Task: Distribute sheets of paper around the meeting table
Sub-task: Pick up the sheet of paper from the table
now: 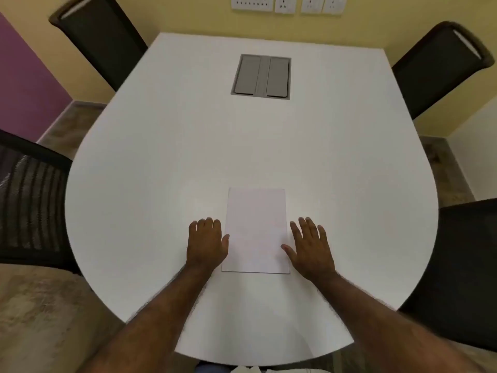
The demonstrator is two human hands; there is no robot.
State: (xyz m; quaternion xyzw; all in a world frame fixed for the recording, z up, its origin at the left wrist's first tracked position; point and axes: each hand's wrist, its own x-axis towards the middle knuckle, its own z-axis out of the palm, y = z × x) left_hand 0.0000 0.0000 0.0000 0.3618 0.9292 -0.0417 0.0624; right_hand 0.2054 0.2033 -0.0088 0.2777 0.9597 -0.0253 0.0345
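Head view: the paper stack (256, 230) lies on our near end of the meeting table (166, 146), long axis pointing away. Our left hand (206, 242) and right hand (309, 247) flank it, flat, fingers released, equally near.

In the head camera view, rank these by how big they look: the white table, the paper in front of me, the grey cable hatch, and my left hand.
1. White table
2. Paper
3. Grey cable hatch, though it lies farther from the camera, so its true size is unsure
4. Left hand
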